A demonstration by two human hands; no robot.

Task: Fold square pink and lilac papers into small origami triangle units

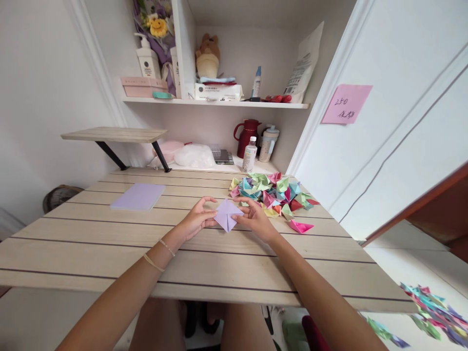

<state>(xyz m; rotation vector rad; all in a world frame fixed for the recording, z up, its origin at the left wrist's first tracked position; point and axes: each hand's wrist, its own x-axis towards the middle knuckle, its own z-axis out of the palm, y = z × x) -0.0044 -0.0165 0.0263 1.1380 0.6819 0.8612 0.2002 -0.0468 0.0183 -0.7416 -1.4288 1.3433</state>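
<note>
Head view: holding folded purple paper [227,209] near the middle of the table [204,268], pinching one side corner with the left hand [197,219] and the opposite corner with the right hand [255,222]. Could skew the creases by tugging unevenly, or crumple a corner by squeezing too hard. Might also scatter the pile of paper boats [285,185], or nudge the lone pink boat [302,227], by swinging the right hand outward.

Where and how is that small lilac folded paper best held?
I'd pinch the lilac folded paper lightly at its left and right corners, one hand from each side, roughly as the left hand and right hand do. It is turned like a diamond, so its side corners face the hands.
</note>
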